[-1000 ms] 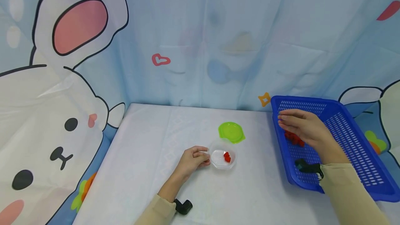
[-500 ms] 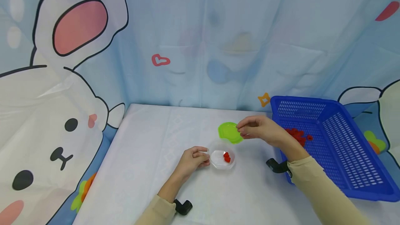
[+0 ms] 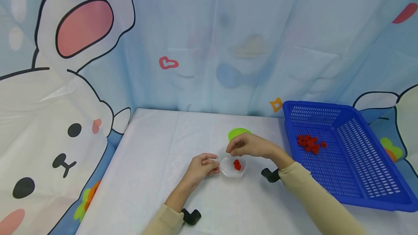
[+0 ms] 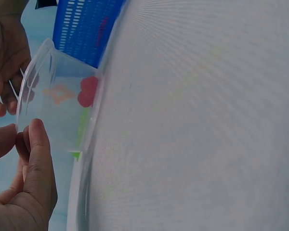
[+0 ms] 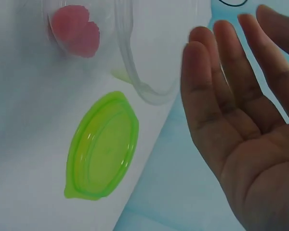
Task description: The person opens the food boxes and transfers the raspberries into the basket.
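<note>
A small clear plastic container (image 3: 225, 171) stands on the white table, with small red pieces (image 3: 237, 164) on its floor. Their rounded lobes show through the wall in the left wrist view. My left hand (image 3: 201, 168) pinches the container's near-left rim between thumb and fingers. Above the container's far side hovers my right hand (image 3: 253, 145). In the right wrist view its fingers (image 5: 197, 91) are slightly bent, the thumb stands apart from them, and nothing shows between them. Behind the right hand lies a bright green lid (image 5: 103, 149), partly covered by it in the head view.
A blue perforated basket (image 3: 356, 200) stands at the table's right side, with several more red pieces (image 3: 308, 143) near its left wall. The right forearm passes in front of the basket's left edge. A printed curtain (image 3: 196, 28) hangs behind the table (image 3: 163, 137).
My right hand has moved left from over the blue basket, past the green lid, to above the clear container. The left hand stays at the container's rim.
</note>
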A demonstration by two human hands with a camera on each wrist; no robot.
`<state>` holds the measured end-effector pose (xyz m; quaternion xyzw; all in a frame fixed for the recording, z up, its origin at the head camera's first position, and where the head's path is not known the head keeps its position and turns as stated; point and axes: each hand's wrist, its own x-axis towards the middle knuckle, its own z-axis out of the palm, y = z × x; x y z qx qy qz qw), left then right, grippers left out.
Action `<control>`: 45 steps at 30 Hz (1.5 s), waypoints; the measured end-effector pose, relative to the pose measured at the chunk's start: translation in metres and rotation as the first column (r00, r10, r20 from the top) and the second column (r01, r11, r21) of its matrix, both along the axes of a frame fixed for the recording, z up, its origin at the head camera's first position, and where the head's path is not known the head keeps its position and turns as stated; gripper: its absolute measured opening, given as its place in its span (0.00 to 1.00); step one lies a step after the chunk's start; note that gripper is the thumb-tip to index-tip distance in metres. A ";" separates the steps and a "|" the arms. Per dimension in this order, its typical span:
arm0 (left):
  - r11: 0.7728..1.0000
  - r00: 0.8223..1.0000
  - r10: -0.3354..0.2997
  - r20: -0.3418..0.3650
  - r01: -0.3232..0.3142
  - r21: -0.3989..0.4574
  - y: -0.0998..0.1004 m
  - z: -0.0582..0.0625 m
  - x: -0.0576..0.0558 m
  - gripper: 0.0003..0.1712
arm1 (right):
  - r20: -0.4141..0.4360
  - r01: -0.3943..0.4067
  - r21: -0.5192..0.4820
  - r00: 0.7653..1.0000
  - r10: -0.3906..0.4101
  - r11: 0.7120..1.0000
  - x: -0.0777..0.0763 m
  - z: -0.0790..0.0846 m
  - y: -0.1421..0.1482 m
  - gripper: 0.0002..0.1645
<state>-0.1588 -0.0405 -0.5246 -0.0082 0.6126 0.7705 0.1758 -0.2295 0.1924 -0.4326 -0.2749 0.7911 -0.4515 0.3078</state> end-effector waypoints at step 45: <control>1.000 1.000 -0.009 -0.026 0.009 -0.001 -0.001 0.000 0.001 0.18 | -0.039 -0.290 0.529 0.931 0.364 0.798 0.003 -0.027 -0.051 0.15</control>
